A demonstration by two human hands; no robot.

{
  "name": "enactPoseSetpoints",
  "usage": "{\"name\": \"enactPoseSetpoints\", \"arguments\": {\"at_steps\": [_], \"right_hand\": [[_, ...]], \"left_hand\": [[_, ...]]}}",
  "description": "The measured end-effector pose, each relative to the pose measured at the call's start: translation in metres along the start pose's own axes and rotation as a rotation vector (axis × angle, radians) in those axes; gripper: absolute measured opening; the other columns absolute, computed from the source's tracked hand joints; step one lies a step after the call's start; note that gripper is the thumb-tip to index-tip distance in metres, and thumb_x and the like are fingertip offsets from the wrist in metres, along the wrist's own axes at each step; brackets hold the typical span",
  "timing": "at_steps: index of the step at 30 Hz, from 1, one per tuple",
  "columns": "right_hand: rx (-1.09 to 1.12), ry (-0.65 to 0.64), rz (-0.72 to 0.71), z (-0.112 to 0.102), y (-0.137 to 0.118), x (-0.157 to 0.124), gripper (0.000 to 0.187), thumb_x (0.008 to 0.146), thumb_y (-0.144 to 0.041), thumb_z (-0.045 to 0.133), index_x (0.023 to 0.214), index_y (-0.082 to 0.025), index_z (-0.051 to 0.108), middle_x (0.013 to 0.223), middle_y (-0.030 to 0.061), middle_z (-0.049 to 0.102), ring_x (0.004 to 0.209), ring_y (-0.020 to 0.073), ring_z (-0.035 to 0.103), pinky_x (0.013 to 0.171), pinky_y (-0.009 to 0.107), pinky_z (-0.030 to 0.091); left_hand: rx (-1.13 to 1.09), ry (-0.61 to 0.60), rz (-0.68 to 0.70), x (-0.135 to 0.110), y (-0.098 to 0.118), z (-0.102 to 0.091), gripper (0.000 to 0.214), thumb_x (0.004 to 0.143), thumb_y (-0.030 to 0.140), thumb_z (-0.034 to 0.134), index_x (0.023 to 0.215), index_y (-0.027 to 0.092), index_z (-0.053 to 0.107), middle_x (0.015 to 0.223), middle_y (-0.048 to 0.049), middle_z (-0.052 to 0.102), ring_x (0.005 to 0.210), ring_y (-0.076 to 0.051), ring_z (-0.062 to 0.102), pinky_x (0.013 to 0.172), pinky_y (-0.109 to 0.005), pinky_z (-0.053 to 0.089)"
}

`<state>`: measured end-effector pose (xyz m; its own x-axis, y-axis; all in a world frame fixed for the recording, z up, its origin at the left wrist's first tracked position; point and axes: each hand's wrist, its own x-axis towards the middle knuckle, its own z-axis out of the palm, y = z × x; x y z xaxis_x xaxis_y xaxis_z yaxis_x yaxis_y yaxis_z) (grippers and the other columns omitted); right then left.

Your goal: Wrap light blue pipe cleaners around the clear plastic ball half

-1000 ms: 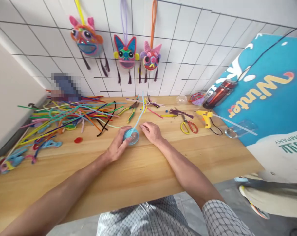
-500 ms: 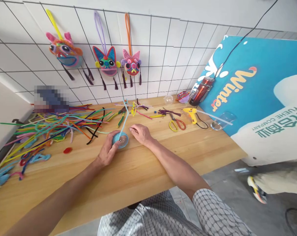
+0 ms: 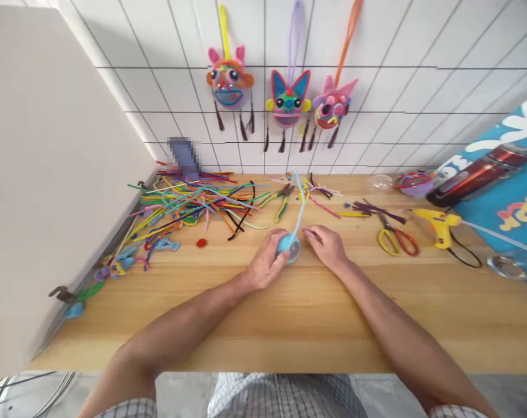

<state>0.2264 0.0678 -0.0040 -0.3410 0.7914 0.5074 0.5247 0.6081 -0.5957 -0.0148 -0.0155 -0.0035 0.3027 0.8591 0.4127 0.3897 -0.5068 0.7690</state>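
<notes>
My L hand (image 3: 266, 259) is curled round a small clear ball (image 3: 294, 253), thumb across the near side, fingers behind, so it's closed on it w/ a firm-looking hold. Ball sits over the middle of the counter (image 3: 289, 325), roughly in front of the torso; can't tell if its underside touches the wood. Lt blue coil (image 3: 284, 244) covers the side by my L hand, & a lt blue pipe cleaner (image 3: 300, 216) runs from there toward the wall, bent partway.

My R hand (image 3: 328, 245) is just beside the ball, not touching it, fingers loosely bent in, thumb close to index. Can't tell from here if anything's pinched in it.

Further out: pliers (image 3: 282, 208) beyond my L hand, handles apart; red disc (image 3: 201, 242) off to the L, near a big tangle of multicol. pipe cleaners (image 3: 193, 203). On the R side I've got scissors (image 3: 389, 227) w/ 1 yellow & 1 red handle, a dark purple bundle (image 3: 379, 211) by their tips, then a yellow glue gun (image 3: 441, 226). Back R: clear dome (image 3: 380, 184), striped ball (image 3: 415, 183), dk red flask (image 3: 481, 174). On the wall grid, 3 mask ornaments (image 3: 288, 104) hang by loops, tassels down
</notes>
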Motion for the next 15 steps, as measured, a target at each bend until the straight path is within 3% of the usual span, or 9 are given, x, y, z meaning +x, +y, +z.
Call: {"name": "enactPoseSetpoints", "arguments": {"at_steps": [5, 15], "right_hand": [[-0.055, 0.023, 0.014, -0.0043, 0.0003, -0.003, 0.031, 0.109, -0.048, 0.06, 0.099, -0.027, 0.081, 0.096, 0.0074, 0.086, 0.082, 0.0242, 0.081, 0.076, 0.037, 0.065], [-0.103, 0.082, 0.05, -0.0049, 0.0083, -0.0033, 0.033, 0.107, -0.054, 0.063, 0.1, -0.028, 0.083, 0.096, 0.0075, 0.088, 0.087, 0.028, 0.084, 0.078, 0.041, 0.068]], "left_hand": [[0.001, -0.031, 0.006, -0.0012, -0.0006, 0.004, 0.05, 0.113, 0.039, 0.051, 0.158, 0.02, 0.045, 0.162, -0.0222, 0.05, 0.156, -0.036, 0.049, 0.134, -0.062, 0.043], [0.012, -0.026, 0.029, 0.0019, -0.0062, 0.0077, 0.051, 0.112, 0.039, 0.051, 0.159, 0.022, 0.045, 0.161, -0.0199, 0.052, 0.154, -0.035, 0.051, 0.133, -0.059, 0.045]]}}
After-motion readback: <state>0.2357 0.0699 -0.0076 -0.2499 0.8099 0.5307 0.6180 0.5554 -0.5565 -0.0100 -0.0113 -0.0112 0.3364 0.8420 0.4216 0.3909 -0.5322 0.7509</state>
